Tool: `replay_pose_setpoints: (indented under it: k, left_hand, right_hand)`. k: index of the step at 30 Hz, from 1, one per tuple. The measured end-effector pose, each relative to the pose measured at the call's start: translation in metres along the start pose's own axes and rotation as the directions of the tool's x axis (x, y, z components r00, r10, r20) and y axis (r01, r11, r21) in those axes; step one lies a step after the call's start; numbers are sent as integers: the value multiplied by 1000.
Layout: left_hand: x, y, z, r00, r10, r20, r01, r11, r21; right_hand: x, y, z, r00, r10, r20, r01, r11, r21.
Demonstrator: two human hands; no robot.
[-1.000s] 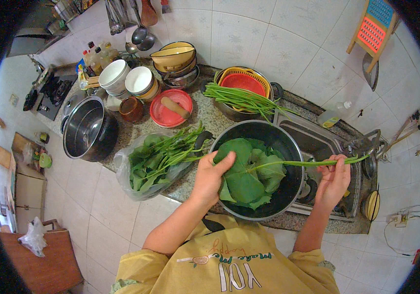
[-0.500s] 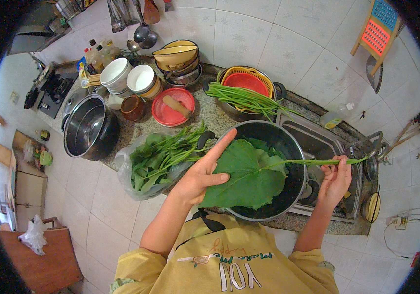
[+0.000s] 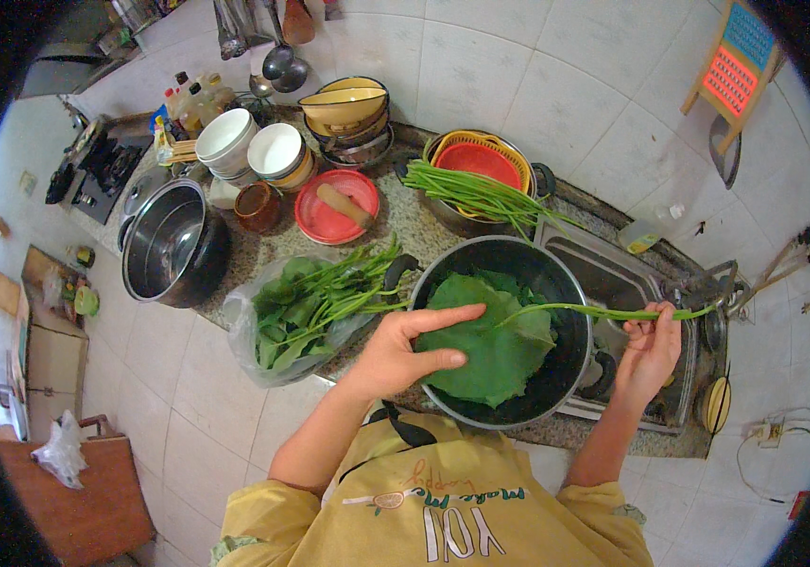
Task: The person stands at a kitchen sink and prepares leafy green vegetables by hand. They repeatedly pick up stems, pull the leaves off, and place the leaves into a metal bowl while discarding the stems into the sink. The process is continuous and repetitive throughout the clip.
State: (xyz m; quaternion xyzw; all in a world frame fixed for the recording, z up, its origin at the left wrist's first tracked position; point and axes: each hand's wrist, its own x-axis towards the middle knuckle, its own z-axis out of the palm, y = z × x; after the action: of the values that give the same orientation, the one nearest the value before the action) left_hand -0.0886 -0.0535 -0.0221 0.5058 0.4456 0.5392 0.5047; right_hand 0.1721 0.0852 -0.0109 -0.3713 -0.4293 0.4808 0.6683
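Note:
Over a dark round pot (image 3: 570,378) I have a broad green leaf (image 3: 495,364) stretched out on its long stalk. My left hand (image 3: 405,350) grips the leaf's left side, index finger and thumb lying on its upper face; the other fingers are mostly hidden. Pinched in the fingers of my right hand (image 3: 649,350) is the stalk (image 3: 594,311), which runs right, over the sink. More green leaves (image 3: 499,282) lie inside the pot, partly covered. To the left, a clear plastic bag (image 3: 252,354) holds leafy greens (image 3: 306,307) with their stalks pointing right.
Behind the pot, peeled green stalks (image 3: 490,197) rest across a red basket (image 3: 481,163) in another pot. A metal sink (image 3: 603,255) with a tap (image 3: 722,283) is at right. Leftward stand a red plastic basket (image 3: 362,194), a brown jar (image 3: 258,208), bowls (image 3: 275,149) and a deep pot (image 3: 173,246).
My left hand has shifted slightly right over the leaf, and its index finger has come down from pointing up onto the leaf. The right hand keeps the stalk in nearly the same place.

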Motion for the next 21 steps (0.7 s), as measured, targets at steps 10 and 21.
replay_pose_setpoints:
  k: [10,21]
  left_hand:
    - [-1,-6,0,996,-24,86,59,897,-438]
    - [-5,-5,-1,976,42,214,150,582,-799]
  right_hand:
    - [12,-3,-10,998,-63,27,62,998,26]
    - [9,-11,-2,997,-62,44,61,998,34]
